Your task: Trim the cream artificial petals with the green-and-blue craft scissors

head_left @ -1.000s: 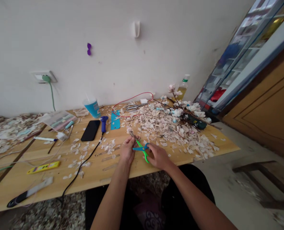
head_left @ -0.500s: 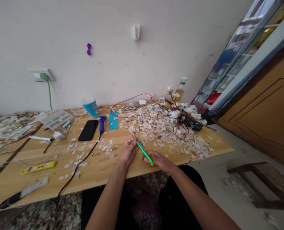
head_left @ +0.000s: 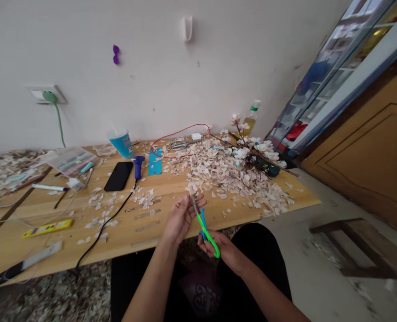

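In my right hand is a pair of scissors with green and blue handles. The fingers are round the handles, which stand apart, and the blades point up towards my left hand. Between the left thumb and fingertips is a small pale petal flower, right at the blade tips. Whether the blades touch it I cannot tell. Beyond both hands spreads a heap of loose whitish petals on the wooden table.
Flowering branches and a bottle stand behind the heap. To the left are a blue cup, a phone, a blue glue gun with black cord, a yellow cutter and a knife. A stool is right.
My right hand has drawn back lower with the scissors, and their handles have spread apart. The left fingers have opened out somewhat around the flower. The whole view has shifted slightly.
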The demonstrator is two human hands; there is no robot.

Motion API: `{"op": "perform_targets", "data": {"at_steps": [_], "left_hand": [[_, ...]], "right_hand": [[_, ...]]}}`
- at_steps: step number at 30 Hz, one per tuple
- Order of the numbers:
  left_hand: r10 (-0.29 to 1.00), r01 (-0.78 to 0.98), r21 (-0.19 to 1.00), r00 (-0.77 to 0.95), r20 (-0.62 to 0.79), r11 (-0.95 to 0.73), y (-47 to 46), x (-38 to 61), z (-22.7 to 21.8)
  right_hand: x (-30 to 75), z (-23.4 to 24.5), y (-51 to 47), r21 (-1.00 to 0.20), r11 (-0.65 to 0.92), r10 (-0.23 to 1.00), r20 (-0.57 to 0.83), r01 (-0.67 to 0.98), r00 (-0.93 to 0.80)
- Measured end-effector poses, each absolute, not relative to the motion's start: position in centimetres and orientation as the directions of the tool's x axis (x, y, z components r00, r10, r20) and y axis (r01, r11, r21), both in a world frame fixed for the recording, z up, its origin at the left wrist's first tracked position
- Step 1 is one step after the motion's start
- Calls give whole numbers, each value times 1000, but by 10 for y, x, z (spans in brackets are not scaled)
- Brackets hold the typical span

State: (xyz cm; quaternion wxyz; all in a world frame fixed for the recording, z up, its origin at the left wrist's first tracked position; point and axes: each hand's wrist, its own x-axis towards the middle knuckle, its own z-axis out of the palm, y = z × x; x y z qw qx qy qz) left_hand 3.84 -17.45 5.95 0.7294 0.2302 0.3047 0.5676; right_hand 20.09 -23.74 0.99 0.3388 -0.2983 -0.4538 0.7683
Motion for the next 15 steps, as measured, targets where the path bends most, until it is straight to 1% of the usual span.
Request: {"op": "perform_targets", "data": {"at_steps": [3, 9, 15], "left_hand": [[963, -693, 676, 106, -247, 249, -188, 45, 58], [959, -712, 676, -14, -284, 189, -218, 57, 48], [949, -745, 650, -77, -306, 149, -232, 66, 43]], "right_hand": [[200, 6, -249, -888, -381, 790, -168, -258, -589], [196, 0, -267, -849, -462, 764, -235, -256, -601], [193, -5, -273, -838, -447, 786, -202, -312, -584]]}}
